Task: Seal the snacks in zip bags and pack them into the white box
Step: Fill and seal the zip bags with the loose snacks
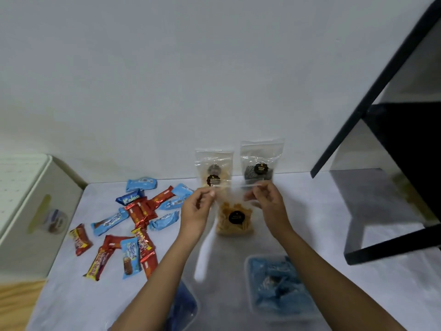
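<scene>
I hold a clear zip bag [235,220] of yellow chips with a black round label upright above the table. My left hand [196,211] pinches the left end of its zip strip and my right hand [268,203] pinches the right end. Behind it, two more clear zip bags lean against the wall: one with pale snacks [214,168] and one with dark striped cookies [260,161]. The white box [31,211] stands at the left edge of the table.
Several loose blue and red wrapped snack bars [133,223] lie scattered on the left half of the table. Two zip bags with blue-wrapped snacks [279,292] [183,304] lie near me. A black frame [386,163] stands at the right.
</scene>
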A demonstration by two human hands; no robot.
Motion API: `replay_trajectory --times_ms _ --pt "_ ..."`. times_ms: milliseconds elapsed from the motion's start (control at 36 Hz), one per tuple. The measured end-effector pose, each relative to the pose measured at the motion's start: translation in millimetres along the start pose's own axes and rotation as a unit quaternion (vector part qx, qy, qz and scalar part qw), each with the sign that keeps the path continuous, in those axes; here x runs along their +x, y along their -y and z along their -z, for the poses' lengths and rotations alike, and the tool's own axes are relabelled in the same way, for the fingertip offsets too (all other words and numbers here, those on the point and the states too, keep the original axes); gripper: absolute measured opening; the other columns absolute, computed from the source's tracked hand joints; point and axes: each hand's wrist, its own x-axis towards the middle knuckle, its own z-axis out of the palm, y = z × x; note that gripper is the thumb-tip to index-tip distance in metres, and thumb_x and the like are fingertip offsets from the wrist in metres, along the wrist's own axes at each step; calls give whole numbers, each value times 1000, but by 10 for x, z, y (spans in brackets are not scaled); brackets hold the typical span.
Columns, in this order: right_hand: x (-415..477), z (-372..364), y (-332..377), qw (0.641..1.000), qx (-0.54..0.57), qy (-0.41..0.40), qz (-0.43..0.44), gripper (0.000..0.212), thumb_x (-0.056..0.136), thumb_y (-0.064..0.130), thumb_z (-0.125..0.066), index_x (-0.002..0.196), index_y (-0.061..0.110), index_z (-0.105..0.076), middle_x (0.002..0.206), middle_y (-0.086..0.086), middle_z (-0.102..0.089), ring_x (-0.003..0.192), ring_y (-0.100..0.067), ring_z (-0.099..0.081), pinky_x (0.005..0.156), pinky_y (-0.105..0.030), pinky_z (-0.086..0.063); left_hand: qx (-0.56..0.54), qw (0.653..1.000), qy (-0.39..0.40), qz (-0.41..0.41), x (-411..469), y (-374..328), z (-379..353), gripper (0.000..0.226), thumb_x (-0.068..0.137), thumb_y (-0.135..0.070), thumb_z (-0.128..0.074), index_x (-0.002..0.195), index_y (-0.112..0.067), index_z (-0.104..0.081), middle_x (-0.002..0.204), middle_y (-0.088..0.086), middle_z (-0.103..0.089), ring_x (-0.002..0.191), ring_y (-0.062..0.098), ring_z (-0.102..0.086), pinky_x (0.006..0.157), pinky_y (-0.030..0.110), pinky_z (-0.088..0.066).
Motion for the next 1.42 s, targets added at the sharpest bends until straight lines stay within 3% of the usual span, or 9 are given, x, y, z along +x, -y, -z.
replay_trajectory --times_ms 139,389,500,667,889,1028,1194,1333,1417 --pt "7 42 -11 999 -27 7 46 14 94 5 -48 83 13 -54 78 -8 -67 68 -7 -66 66 -12 -48 -15 1000 2 -16 42 -39 46 16 85 -9 -62 90 -24 -64 83 2 -65 79 18 -58 73 26 -49" --pt "37 260 38 978 -160 99 92 15 90 4 -55 78 -1 -61 77 -12 -69 73 -8 -64 74 -11 -46 20 999 14 -43 59 -51 152 10 87 -9 -60 90 -6 -69 87 4 -69 83 10 -63 75 15 -50" --pt "-279 -170 37 973 -181 93 110 19 85 12 -53 72 2 -62 70 -7 -67 69 -10 -60 72 -19 -45 33 997 36 -62 -86 59 583 18 87 -26 -56 90 -12 -66 87 1 -66 85 15 -60 75 20 -48" --pt "-311 -191 14 965 -214 92 118 17 87 20 -54 72 14 -61 71 2 -67 72 -20 -62 75 -40 -47 95 992 6 -84 -146 59 429 19 97 -17 -40 88 -10 -55 79 -5 -51 71 -1 -47 63 10 -37" --pt "-255 -223 81 965 -228 90 96 19 86 3 -56 68 9 -58 59 -1 -59 57 -11 -53 64 -32 -44 133 982 -42 -130 -199 60 294 15 93 -13 -37 85 -7 -48 76 -4 -46 71 9 -46 64 11 -37" --pt "-243 -251 114 941 -303 94 121 15 81 15 -65 71 24 -60 68 8 -67 74 -7 -62 76 -26 -46 138 981 -48 -124 -173 68 305 15 96 -11 -38 85 -8 -48 77 -2 -46 70 9 -45 63 16 -37" --pt "-186 -332 206 912 -373 89 143 11 76 22 -64 68 19 -58 59 5 -63 65 -16 -62 78 -47 -50 146 980 -45 -127 -196 50 291 13 96 -6 -40 85 -8 -47 78 0 -46 71 10 -45 64 12 -37" --pt "-188 -356 287 906 -392 121 103 10 81 25 -66 73 26 -59 69 10 -68 74 0 -61 84 -36 -50 131 983 -43 -120 -176 51 323 14 96 -5 -40 85 -9 -48 78 0 -48 72 11 -46 64 14 -38" --pt "-205 -414 324 893 -415 117 127 11 79 30 -68 75 25 -60 72 17 -62 74 -7 -60 81 -36 -46 147 980 -35 -133 -178 71 300 13 94 -15 -38 86 -11 -48 79 1 -49 73 9 -47 65 15 -38"
